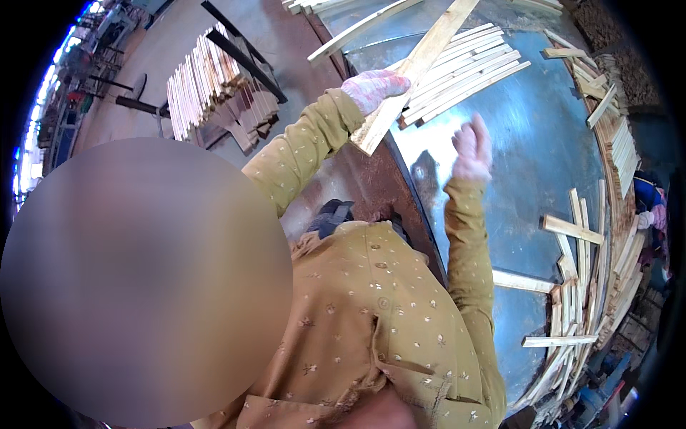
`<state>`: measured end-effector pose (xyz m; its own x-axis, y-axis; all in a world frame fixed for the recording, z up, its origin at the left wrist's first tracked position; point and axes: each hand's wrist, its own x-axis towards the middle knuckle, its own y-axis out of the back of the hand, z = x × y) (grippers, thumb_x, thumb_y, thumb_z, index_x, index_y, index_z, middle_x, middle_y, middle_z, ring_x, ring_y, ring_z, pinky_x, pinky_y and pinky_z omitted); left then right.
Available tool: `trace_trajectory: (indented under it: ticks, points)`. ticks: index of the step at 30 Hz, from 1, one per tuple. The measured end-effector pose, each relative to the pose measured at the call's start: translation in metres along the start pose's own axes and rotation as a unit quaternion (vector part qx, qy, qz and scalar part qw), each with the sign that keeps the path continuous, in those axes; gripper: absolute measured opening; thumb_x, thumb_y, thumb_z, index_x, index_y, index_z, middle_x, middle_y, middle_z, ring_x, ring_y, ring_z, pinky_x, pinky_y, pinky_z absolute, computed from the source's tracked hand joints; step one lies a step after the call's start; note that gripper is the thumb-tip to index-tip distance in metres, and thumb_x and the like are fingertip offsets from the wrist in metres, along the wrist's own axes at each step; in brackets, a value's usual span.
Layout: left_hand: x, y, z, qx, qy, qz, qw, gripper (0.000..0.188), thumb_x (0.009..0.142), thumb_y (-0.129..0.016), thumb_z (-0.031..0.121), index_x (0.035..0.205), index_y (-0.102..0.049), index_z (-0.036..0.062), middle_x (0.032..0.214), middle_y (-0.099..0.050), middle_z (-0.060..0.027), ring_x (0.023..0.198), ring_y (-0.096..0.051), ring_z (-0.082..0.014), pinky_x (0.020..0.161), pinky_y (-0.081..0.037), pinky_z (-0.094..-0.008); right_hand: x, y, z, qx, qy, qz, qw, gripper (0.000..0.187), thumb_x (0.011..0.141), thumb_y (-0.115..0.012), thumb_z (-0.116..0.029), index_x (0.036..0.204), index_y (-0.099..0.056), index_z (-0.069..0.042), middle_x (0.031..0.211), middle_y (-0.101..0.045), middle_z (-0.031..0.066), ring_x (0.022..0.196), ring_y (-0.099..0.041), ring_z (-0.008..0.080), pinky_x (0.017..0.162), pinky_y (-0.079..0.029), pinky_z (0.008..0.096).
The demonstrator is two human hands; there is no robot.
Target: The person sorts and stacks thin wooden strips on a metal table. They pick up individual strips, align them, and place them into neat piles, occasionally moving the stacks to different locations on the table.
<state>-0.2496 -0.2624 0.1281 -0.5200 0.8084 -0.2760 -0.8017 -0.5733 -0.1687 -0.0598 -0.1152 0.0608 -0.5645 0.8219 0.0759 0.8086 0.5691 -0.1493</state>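
Observation:
My left hand [375, 91], in a pale pinkish glove, is closed around a wide wooden board [421, 68]. That board slants from the metal table's near edge toward the far side. Just right of it, a row of narrow wooden strips [468, 75] lies side by side on the metal table [532, 143], partly covered by the board. My right hand [473, 149] is raised over the bare metal, apart from the strips. Its fingers are loosely bent with nothing visible in them.
Loose wooden sticks [575, 229] lie crossed along the table's right side. A person's gloved hand [652, 217] shows beyond that edge. On the left, a stack of strips [207, 82] sits by a black metal frame [243, 53]. Another curved-looking strip [364, 28] overhangs the table's far left corner.

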Motion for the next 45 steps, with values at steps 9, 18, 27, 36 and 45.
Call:
trace_trajectory:
  ticks: [9,18,27,36,45]
  points:
    - [0.108,0.067,0.046,0.746,0.072,0.085,0.656,0.053,0.088,-0.060,0.047,0.131,-0.061,0.0142,0.157,-0.030,-0.0182,0.147,-0.018,-0.0375,0.117,-0.022,-0.0418,-0.018,0.095,0.058,-0.032,-0.111,0.242,0.963,0.044,0.097,-0.062,-0.020,0.136,-0.053,-0.003,0.112,-0.062,0.0058,0.088,-0.058,0.0110,0.079,-0.052,0.0249]
    - [0.228,0.179,-0.008,0.596,0.126,0.120,0.784,0.064,0.081,-0.073,0.028,0.136,-0.048,0.0058,0.145,-0.042,-0.0252,0.130,-0.048,-0.0405,0.107,-0.042,-0.0410,0.009,0.047,0.072,-0.104,-0.141,0.347,0.921,0.052,0.097,-0.062,-0.020,0.143,-0.045,-0.002,0.119,-0.060,0.0073,0.091,-0.059,0.0120,0.084,-0.053,0.0276]
    - [0.189,0.210,0.022,-0.086,0.155,-0.035,0.984,0.050,0.085,-0.071,0.037,0.115,-0.060,-0.0018,0.098,-0.068,-0.0183,0.083,-0.069,-0.0254,0.076,-0.057,-0.0393,0.064,-0.010,0.077,-0.154,-0.098,0.278,0.943,0.046,0.097,-0.061,-0.021,0.137,-0.050,0.000,0.098,-0.063,0.0038,0.083,-0.057,0.0111,0.076,-0.051,0.0256]
    - [0.047,0.266,0.094,-0.120,-0.119,0.208,0.963,0.056,0.088,-0.072,0.033,0.128,-0.050,0.0000,0.101,-0.062,-0.0114,0.083,-0.065,-0.0209,0.075,-0.057,-0.0340,0.149,0.005,0.074,-0.195,-0.029,0.303,0.932,0.037,0.096,-0.062,-0.014,0.129,-0.058,0.002,0.092,-0.066,0.0109,0.080,-0.060,0.0180,0.071,-0.051,0.0289]
    - [-0.073,0.606,-0.028,0.302,0.213,0.668,0.646,0.054,0.087,-0.061,0.042,0.121,-0.059,-0.0008,0.111,-0.064,-0.0299,0.106,-0.062,-0.0447,0.090,-0.051,-0.0486,0.178,-0.111,0.055,-0.237,0.066,0.273,0.930,0.035,0.099,-0.058,-0.015,0.130,-0.059,0.001,0.102,-0.068,0.0120,0.082,-0.061,0.0175,0.074,-0.052,0.0302]
